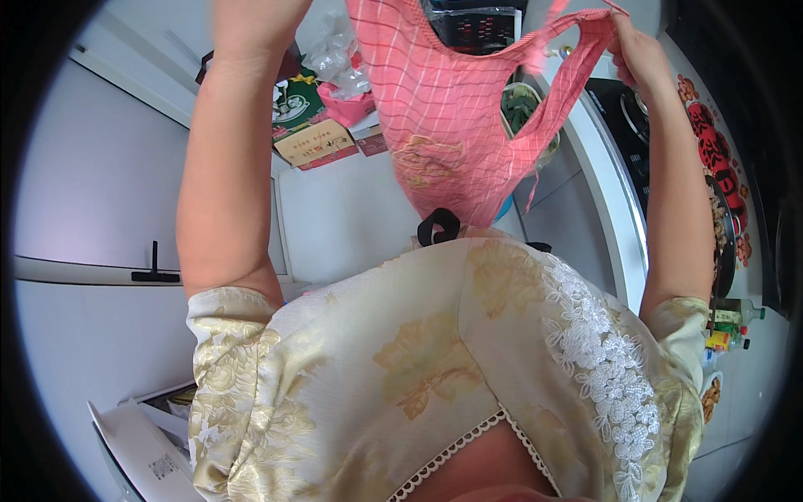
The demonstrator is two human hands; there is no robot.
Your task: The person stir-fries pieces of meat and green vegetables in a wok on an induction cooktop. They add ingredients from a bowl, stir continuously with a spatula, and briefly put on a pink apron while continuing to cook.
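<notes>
A pink apron [433,106] with a checked pattern and yellow embroidery hangs in front of my chest. My right hand [637,59], at the upper right, grips its strap between thumb and bent fingers. At the top left, only the wrist and back part of my left hand [263,22] show; its fingers lie beyond the picture's edge, so its hold is hidden. Below the apron, a black fabric loop [438,226] lies against the front of my pale floral top [426,326].
To the right, a counter bears a black stove [611,110], a pan of food [723,232] and several bottles [734,312]. Green leafy vegetables [518,108] sit in a container behind the apron. Boxes [317,143], a pink bag [347,103] and clear plastic bags [335,56] stand ahead, left of the apron.
</notes>
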